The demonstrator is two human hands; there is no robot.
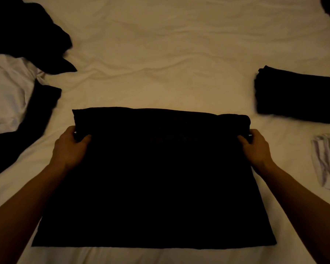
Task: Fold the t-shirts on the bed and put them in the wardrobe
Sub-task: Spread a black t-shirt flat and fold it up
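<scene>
In the head view, a black t-shirt (pixel 152 178) lay spread flat on the bed (pixel 160 54), its near hem straight across the foreground and its far edge rolled or folded over into a thick band. The left hand (pixel 70 147) gripped the left end of that band, thumb on top and fingers curled under the cloth. The right hand (pixel 255 147) held the right end the same way, thumb pressed onto the fabric, fingers wrapped round the edge. Both forearms reached in from the lower corners.

No container showed in the view. To the right, well apart from the shirt, a folded black stack (pixel 297 96) rested on the sheet; how many garments it held could not be told. Nearer the right edge lay a striped pale garment (pixel 328 162), cut off by the frame. On the left, a heap of black clothes (pixel 27 35) lay tangled with a white garment (pixel 8 92), both running out of the picture.

The light was dim and the black fabric showed almost no detail, so the sleeves and neckline of the held shirt could not be made out. A dark shape in the top right corner was too cropped to identify.
</scene>
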